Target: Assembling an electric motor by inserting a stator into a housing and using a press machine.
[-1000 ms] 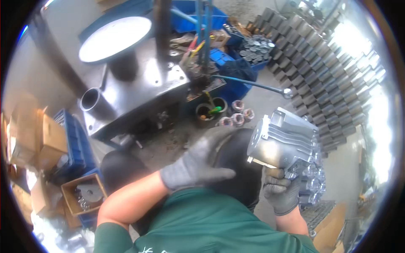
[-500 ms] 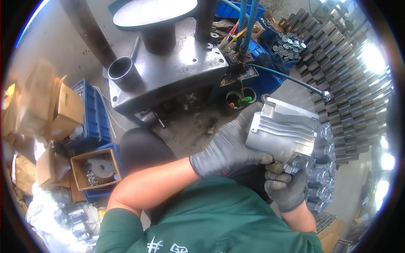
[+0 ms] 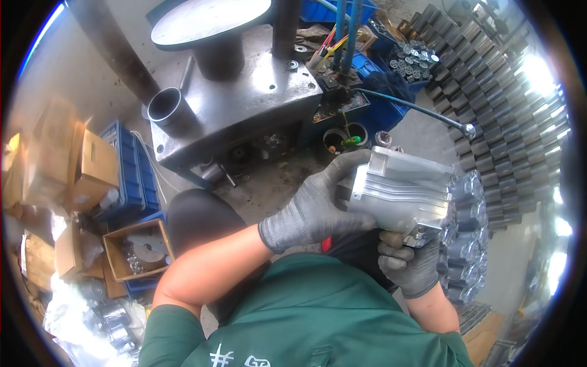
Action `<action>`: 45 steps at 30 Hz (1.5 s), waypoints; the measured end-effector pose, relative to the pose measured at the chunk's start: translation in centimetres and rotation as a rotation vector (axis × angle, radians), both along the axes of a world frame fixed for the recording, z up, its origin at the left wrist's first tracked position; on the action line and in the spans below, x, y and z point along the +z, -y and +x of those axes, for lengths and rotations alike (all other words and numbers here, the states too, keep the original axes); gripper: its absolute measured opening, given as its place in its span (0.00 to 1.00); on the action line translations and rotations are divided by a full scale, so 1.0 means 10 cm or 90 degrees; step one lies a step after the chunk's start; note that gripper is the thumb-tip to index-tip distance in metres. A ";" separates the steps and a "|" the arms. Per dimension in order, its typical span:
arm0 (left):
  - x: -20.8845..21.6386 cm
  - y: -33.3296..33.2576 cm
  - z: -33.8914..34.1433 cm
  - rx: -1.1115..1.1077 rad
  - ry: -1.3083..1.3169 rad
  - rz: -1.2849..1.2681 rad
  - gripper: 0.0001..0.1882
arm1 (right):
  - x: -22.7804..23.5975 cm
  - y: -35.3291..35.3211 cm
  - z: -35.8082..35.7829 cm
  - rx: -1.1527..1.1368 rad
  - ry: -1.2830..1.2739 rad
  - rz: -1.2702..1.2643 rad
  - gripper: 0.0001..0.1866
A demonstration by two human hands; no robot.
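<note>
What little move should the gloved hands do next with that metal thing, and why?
Maybe press the left hand more snugly onto the ribbed metal housing: that hand is spread around its left end with a gap by the palm, while the right hand holds the housing from below.

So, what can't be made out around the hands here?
All in the head view:
Underside of the metal housing: turned away, partly covered by the right hand.
Its left end: mostly hidden by the left hand.
Far edge of the round plate: cut off by the upper edge.
Small parts in the open box: too small.
</note>
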State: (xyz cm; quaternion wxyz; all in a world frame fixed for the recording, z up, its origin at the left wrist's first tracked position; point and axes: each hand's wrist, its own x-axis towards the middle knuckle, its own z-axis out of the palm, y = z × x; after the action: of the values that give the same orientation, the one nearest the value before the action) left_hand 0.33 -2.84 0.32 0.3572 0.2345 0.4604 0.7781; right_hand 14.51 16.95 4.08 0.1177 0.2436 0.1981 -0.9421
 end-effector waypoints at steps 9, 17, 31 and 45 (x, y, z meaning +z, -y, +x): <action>-0.02 -0.10 0.05 0.062 -0.161 0.012 0.52 | 0.03 0.03 0.04 -0.032 -0.008 -0.001 0.15; -0.28 -0.09 0.17 0.097 -0.115 -0.004 0.56 | -0.03 -0.03 0.17 -0.010 0.003 -0.061 0.19; -0.51 0.10 -0.09 0.145 -0.187 -0.268 0.12 | -0.77 -2.19 0.67 -0.693 0.085 0.060 0.12; -0.75 0.03 -0.14 0.001 -0.336 -0.439 0.07 | -2.36 -4.06 0.96 -0.781 0.351 0.045 0.11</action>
State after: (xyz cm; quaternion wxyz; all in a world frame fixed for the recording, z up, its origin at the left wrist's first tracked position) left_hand -1.11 -3.14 -7.22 0.2842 0.2916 0.7692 0.4925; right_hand 24.12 57.59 -19.53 -0.4004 0.5475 0.0173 -0.7346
